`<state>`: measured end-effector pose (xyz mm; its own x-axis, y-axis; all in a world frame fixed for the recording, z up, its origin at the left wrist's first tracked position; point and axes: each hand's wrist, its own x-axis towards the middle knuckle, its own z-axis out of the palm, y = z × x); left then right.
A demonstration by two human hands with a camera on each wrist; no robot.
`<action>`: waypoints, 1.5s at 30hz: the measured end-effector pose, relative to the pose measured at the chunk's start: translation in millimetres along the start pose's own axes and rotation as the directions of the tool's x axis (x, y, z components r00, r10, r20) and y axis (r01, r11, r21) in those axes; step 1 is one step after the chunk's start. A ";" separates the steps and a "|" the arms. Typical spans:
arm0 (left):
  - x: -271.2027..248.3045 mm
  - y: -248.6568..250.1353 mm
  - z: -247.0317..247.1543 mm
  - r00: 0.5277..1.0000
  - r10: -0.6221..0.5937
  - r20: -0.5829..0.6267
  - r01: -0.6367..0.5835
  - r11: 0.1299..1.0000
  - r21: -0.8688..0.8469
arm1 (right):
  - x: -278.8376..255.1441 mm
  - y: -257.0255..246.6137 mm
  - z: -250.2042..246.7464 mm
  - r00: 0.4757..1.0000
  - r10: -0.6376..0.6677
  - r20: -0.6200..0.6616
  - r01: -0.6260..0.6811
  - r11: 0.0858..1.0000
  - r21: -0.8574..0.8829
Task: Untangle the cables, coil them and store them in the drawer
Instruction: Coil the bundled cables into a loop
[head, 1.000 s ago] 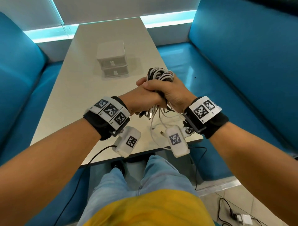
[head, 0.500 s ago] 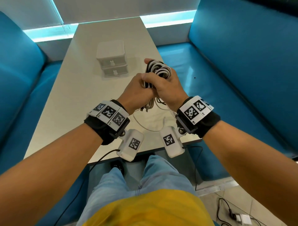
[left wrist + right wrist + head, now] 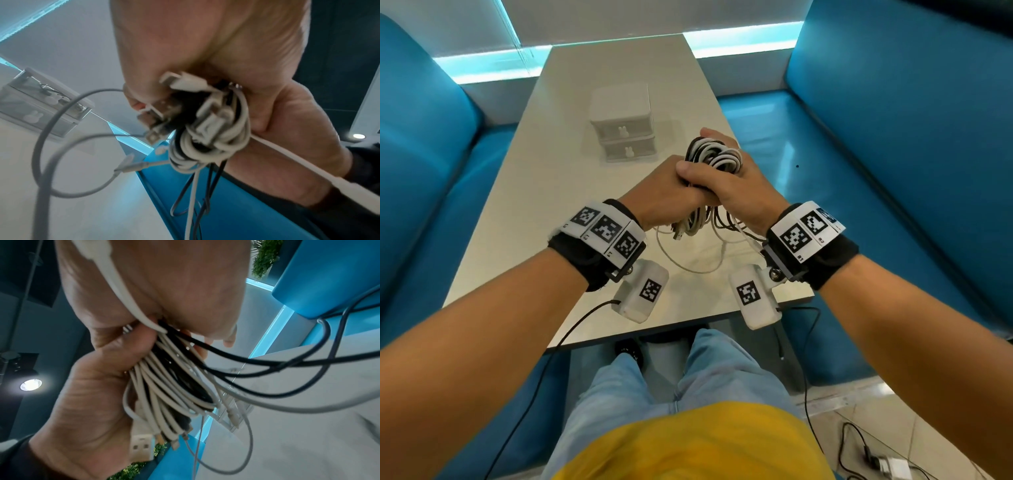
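Both hands hold one bundle of white and black cables (image 3: 714,156) above the right side of the table. My left hand (image 3: 664,195) grips its lower part, where USB plugs (image 3: 156,116) stick out. My right hand (image 3: 739,188) is curled round the coiled loops (image 3: 168,386), its thumb lying across the left hand. Loose white and black strands (image 3: 688,253) hang from the bundle and loop on the table. The small white two-drawer unit (image 3: 624,126) stands beyond the hands, both drawers pushed in.
The pale table (image 3: 544,192) runs away from me between two blue benches (image 3: 893,171). Its near edge (image 3: 654,334) lies just under my wrists. A black lead (image 3: 806,377) hangs off the right wrist camera toward a charger on the floor (image 3: 890,467).
Both hands carried the bundle away from me and farther over the table, toward the drawer unit. The trailing loops now lie more spread on the tabletop.
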<state>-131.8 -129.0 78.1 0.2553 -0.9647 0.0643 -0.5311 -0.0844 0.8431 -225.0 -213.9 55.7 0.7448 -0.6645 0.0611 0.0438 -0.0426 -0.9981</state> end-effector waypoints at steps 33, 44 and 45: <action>-2.6 3.7 -3.4 0.972 -0.088 0.218 0.178 0.881 -0.438 | 0.3 -52.9 10.6 0.948 -0.267 0.171 0.287 0.952 -0.104; -2.5 5.7 -3.9 0.953 -0.091 0.289 0.229 0.841 -0.490 | -4.5 -55.6 21.8 0.899 -0.432 0.066 0.437 0.890 -0.131; -1.6 5.6 -2.9 0.952 -0.091 0.291 0.225 0.853 -0.470 | -3.2 -54.2 22.1 0.899 -0.437 0.037 0.438 0.890 -0.128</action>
<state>-132.8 -127.2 84.2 0.0567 -0.9837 -0.1709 -0.0161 -0.1721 0.9849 -215.1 -193.0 109.6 0.6751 -0.5508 0.4908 0.2798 -0.4245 -0.8611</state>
